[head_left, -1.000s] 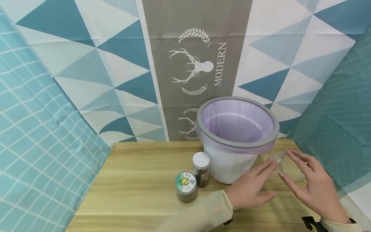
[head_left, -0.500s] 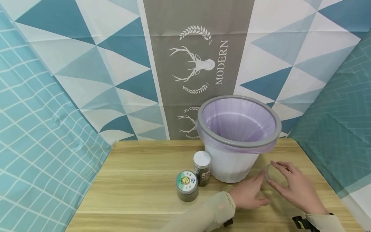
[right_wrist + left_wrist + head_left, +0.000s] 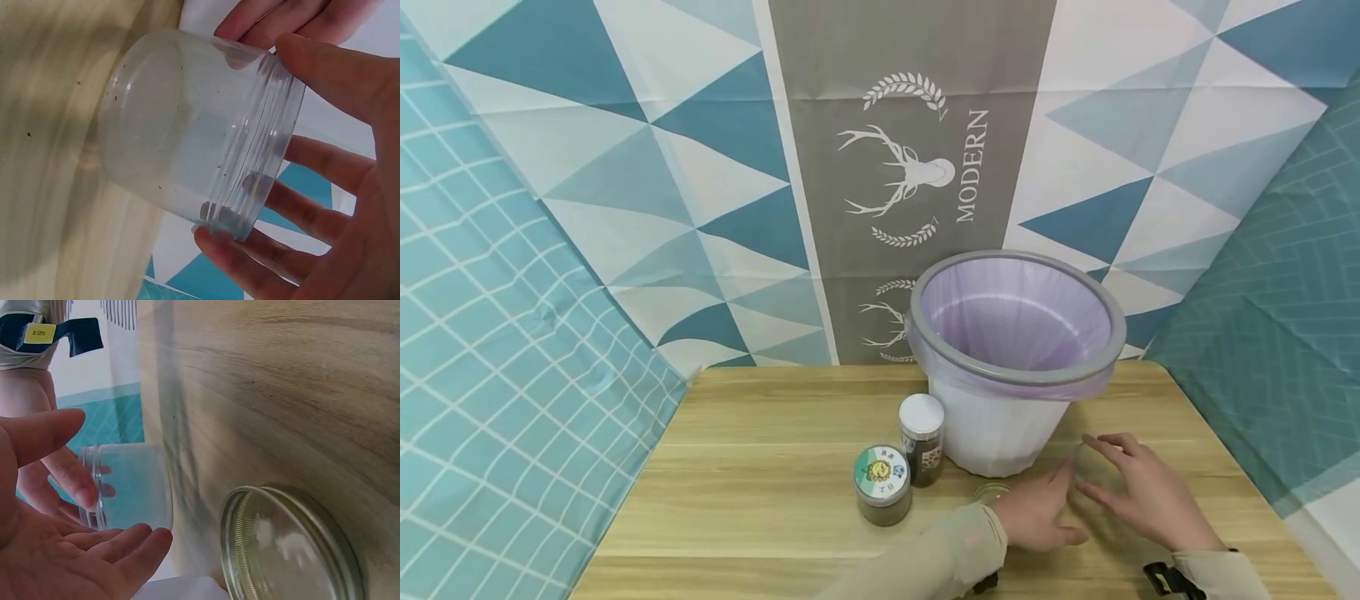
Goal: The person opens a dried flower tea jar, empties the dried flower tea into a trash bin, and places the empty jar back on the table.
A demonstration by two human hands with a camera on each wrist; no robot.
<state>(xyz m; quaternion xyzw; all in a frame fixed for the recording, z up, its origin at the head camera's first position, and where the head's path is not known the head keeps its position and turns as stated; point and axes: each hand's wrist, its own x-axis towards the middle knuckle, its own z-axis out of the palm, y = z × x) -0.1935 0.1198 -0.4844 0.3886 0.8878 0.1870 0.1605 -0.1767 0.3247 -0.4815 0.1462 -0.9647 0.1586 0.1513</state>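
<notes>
The right hand [image 3: 1142,500] is gripping 1 clear jar [image 3: 169,125], thumb and fingers curling round its threaded neck; its base is facing the tabletop [image 3: 760,467], though contact isn't showing clearly. Beside the jar, the left hand [image 3: 1036,510] is extending straight fingers and gripping nothing; whether they're touching it is unclear. A gold-rimmed lid [image 3: 290,544] is lying just beside the left hand. Looking empty, the jar is probably feeling light, stiff and slick; its ridged neck is offering a surer hold than the smooth sides.
</notes>
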